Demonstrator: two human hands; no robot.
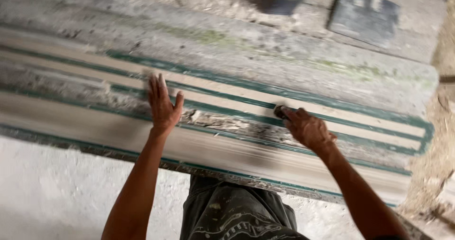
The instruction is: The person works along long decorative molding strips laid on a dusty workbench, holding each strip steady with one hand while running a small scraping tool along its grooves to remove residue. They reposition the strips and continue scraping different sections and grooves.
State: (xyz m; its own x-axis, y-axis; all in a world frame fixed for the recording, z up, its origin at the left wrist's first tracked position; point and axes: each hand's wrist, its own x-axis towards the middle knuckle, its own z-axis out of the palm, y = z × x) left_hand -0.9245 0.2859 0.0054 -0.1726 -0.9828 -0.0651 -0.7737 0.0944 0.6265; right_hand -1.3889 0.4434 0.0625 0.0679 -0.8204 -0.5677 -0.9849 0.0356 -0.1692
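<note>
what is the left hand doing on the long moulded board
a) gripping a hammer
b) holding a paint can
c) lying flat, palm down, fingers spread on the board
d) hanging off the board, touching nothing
c: the left hand lies open and flat on the grooved, green-striped board, with no tool in it, while the right hand presses a small dark thing against the board farther along.
</note>
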